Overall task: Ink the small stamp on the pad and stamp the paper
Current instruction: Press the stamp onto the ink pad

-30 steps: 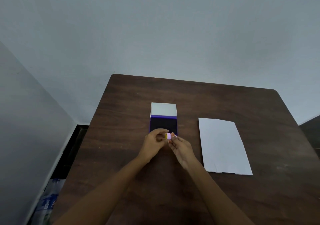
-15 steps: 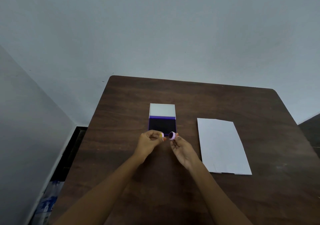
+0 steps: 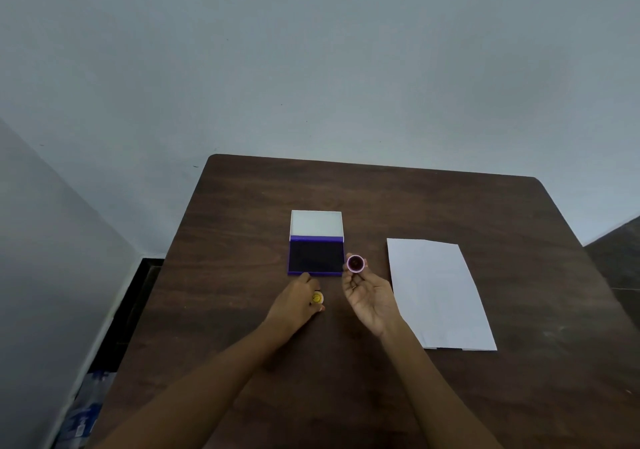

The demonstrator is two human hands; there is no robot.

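Both hands are busy: right hand fingers pinch the uncapped stamp; left hand fingers grip its yellow cap. Inking comes next: turn the face down onto the pad.

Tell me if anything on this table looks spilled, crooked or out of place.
Nothing stands out. The ink pad lies open with no ink on the table, the paper lies flat, the right hand holds the small stamp, and the left hand holds its yellow cap.
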